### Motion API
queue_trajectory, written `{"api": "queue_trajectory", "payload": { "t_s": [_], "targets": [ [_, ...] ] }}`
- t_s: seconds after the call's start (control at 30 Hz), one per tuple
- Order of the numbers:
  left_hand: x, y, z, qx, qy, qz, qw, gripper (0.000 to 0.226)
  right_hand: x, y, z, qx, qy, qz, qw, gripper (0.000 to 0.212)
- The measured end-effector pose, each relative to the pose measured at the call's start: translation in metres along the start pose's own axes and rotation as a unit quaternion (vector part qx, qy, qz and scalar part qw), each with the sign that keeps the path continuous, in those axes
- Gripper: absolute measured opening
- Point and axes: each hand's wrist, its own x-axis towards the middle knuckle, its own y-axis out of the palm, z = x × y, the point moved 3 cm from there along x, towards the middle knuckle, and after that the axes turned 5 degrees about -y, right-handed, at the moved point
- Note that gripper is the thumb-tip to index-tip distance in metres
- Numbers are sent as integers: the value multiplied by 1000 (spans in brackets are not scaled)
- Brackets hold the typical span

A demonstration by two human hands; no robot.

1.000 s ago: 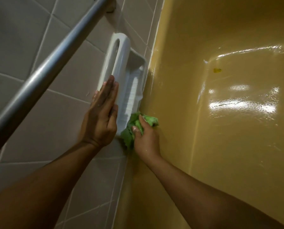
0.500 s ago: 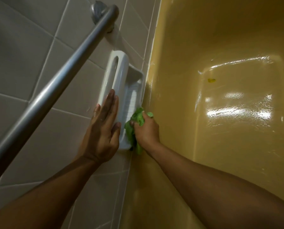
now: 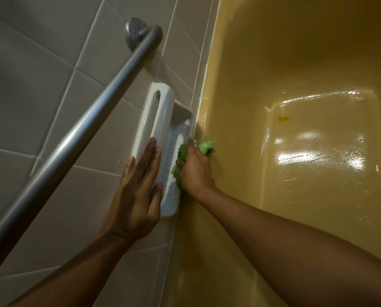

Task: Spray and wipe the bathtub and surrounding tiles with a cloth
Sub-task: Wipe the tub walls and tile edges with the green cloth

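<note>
A yellow bathtub [image 3: 307, 63] fills the right side, its wet floor shining. Grey wall tiles [image 3: 41, 103] cover the left. A white soap dish with a handle bar [image 3: 160, 111] is set in the tiles beside the tub's rim. My left hand [image 3: 138, 191] lies flat with straight fingers on the dish's bar. My right hand [image 3: 195, 171] grips a crumpled green cloth [image 3: 205, 147] and presses it into the dish's tray, at the edge next to the tub. Most of the cloth is hidden under the hand.
A grey metal grab bar [image 3: 81, 138] runs diagonally across the tiles from the lower left up to its wall mount [image 3: 134, 32], above my left arm. A small yellow speck [image 3: 283, 119] lies on the tub floor.
The view has tilted down, so the grab bar's mount has come into sight. My right hand has slid the cloth up along the soap dish tray. My left hand stays flat on the bar.
</note>
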Motion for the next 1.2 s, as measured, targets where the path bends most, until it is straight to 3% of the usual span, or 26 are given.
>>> {"api": "queue_trajectory", "payload": {
  "t_s": [0.1, 0.17, 0.27, 0.4, 0.53, 0.6, 0.7, 0.77, 0.87, 0.93, 1.0, 1.07, 1.1, 1.2],
  "targets": [
    [-2, 4, 5, -7, -7, 16, 1000, 66, 23, -10, 0, 76, 76, -19, 994, 42],
    [1, 2, 3, -16, -16, 9, 1000, 67, 37, -15, 4, 137, 105, -46, 984, 52],
    [-1, 3, 4, -16, -15, 2, 1000, 67, 55, -26, 13, 107, 76, -60, 990, 24],
    [-1, 4, 5, -12, -18, 2, 1000, 67, 71, -44, 19, 53, 57, -66, 995, 7],
    [-3, 6, 8, -12, -15, -19, 1000, 65, 38, -27, 11, 12, 22, -39, 999, 20],
    [-4, 7, 9, -5, -9, -28, 1000, 63, 10, -12, 5, 45, 26, -38, 998, 27],
    [-3, 8, 8, -8, -17, -53, 998, 58, -28, 7, 1, 126, 83, -37, 988, 16],
    [-3, 9, 7, -16, -27, -69, 997, 55, -49, 16, -1, 122, 91, 11, 988, 14],
    [-4, 7, 1, -38, -90, -98, 990, 49, -77, 17, -10, 114, 74, 63, 989, 30],
    [-7, 5, -3, -103, -211, -142, 962, 42, -91, 5, -12, 161, 105, 64, 979, 23],
    [-16, 4, -14, -221, -316, -214, 897, 41, -98, -12, -12, 272, 161, 44, 948, 12],
    [-40, 8, -36, -292, -364, -275, 841, 49, -106, -29, -9, 395, 221, 45, 891, 20],
    [-57, 13, -50, -291, -380, -280, 832, 51, -112, -39, -6, 419, 225, 60, 878, 25],
    [-108, 39, -92, -300, -419, -275, 811, 49, -129, -60, 3, 420, 172, 167, 875, 52]
  ]
}}
